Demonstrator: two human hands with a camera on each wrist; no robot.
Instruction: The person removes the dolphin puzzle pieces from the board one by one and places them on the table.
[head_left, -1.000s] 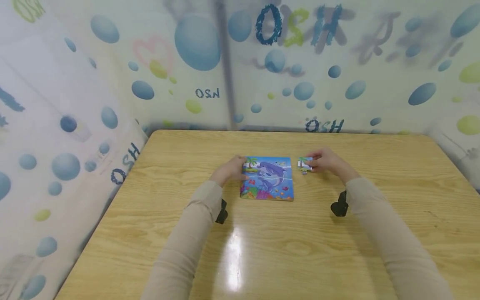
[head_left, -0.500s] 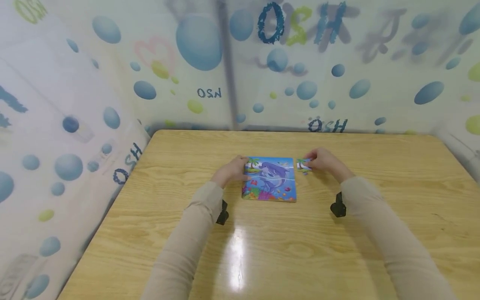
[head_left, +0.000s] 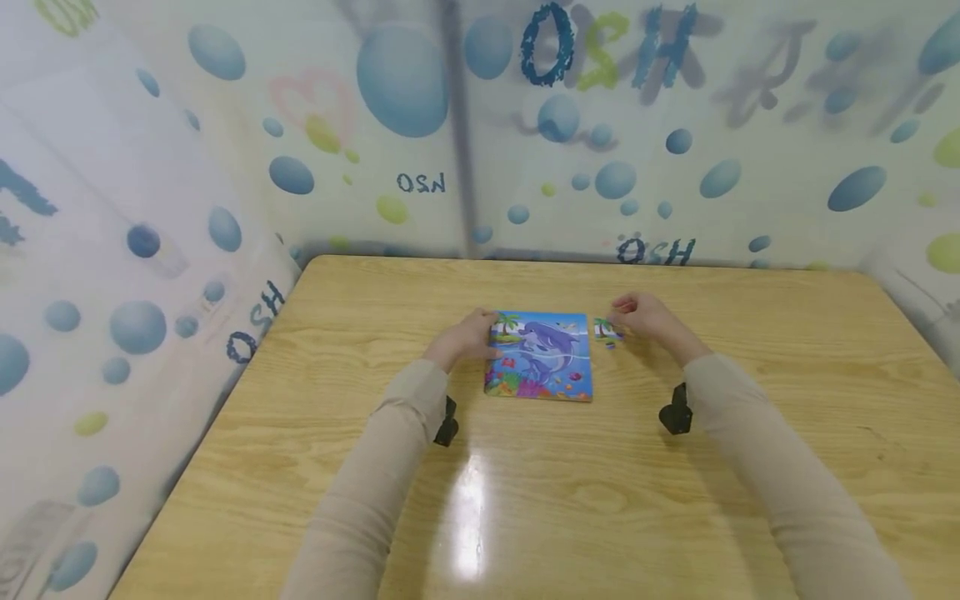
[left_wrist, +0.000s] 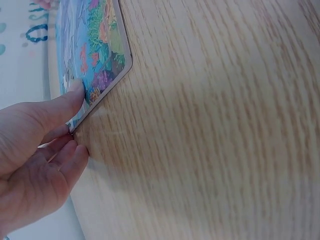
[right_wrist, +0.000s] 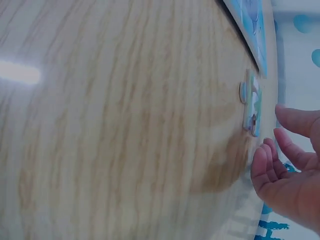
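Note:
A square dolphin picture puzzle (head_left: 540,357) lies on the table. My left hand (head_left: 463,337) holds it by the left edge. In the left wrist view the thumb (left_wrist: 62,105) rests on top of the picture, and the other fingers are at its edge and corner. To the right of the picture, a small gap away, lies a loose jigsaw piece (head_left: 607,330) with a palm tree on it. My right hand (head_left: 648,318) is just beside this piece. The right wrist view shows that hand (right_wrist: 295,165) apart from the piece (right_wrist: 252,104), fingers loosely bent with nothing between them.
The wooden table (head_left: 525,500) runs up to a wall covering (head_left: 525,150) with printed blue and green spots behind it. Another wall (head_left: 135,333) stands along the left side. Small black mounts (head_left: 677,410) hang at both wrists.
My right hand has let go of the palm tree jigsaw piece, which now lies slightly closer to the dolphin puzzle. My left hand keeps its hold on the puzzle.

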